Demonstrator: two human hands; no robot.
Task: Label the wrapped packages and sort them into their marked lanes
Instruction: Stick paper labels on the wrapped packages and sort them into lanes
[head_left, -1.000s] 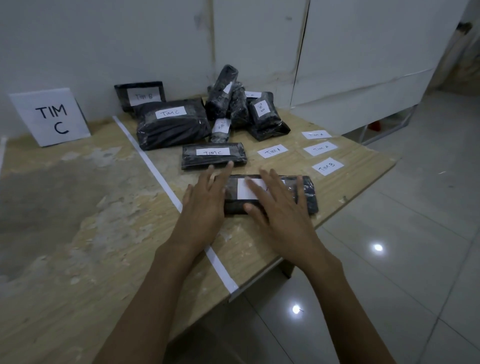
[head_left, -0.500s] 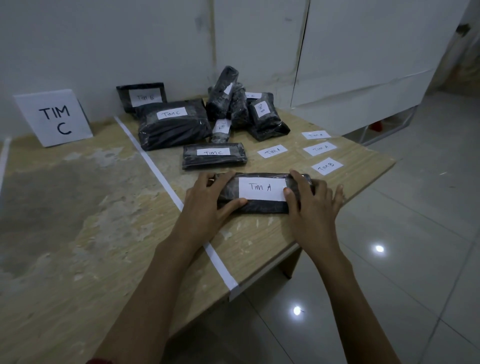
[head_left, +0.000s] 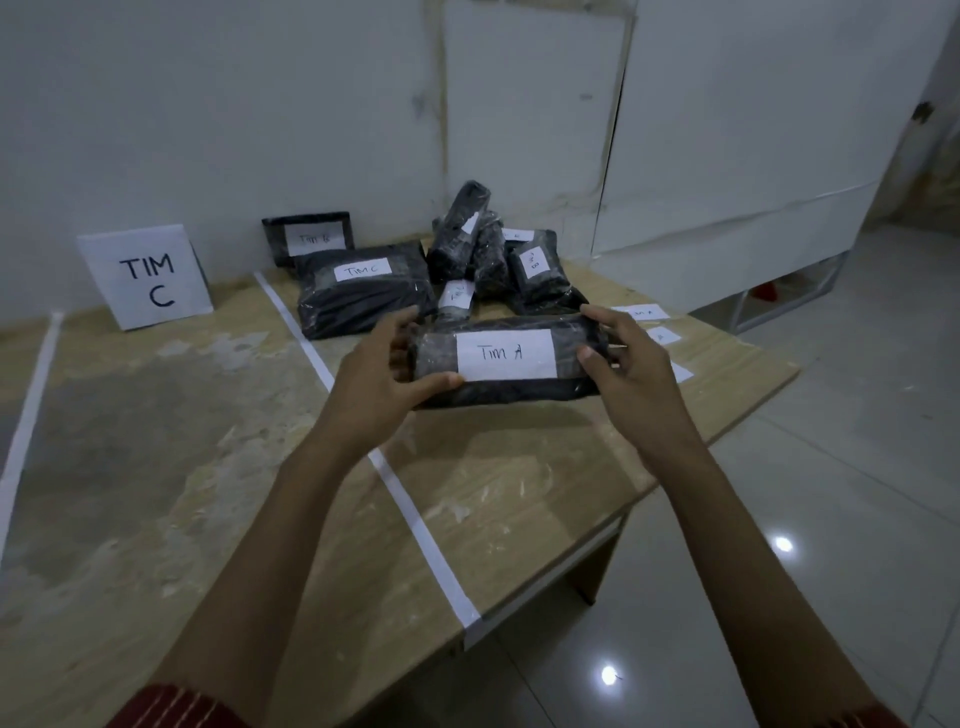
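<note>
Table (head_left: 156, 467): worn wood top, white tape lines (head_left: 415, 519) marking lanes, "TIM C" sign (head_left: 148, 278) at back wall. Pile of black wrapped pkgs (head_left: 363, 291) behind, some labelled. Pkg in hand (head_left: 506, 364): black film wrap, "TIM A" label on top, held clear above table approx. mid-right. Left hand (head_left: 382, 371) and right hand (head_left: 628, 364) clamped on opposite ends. Judged light, soft-sided, film prob. slippery; end grip suits, avoid label.

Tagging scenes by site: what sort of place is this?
Probably a makeshift parcel-sorting room, not a real warehouse: a worn plywood table split by white tape strips, a handwritten "TIM C" sign, and black wrapped packages against bare walls.
</note>
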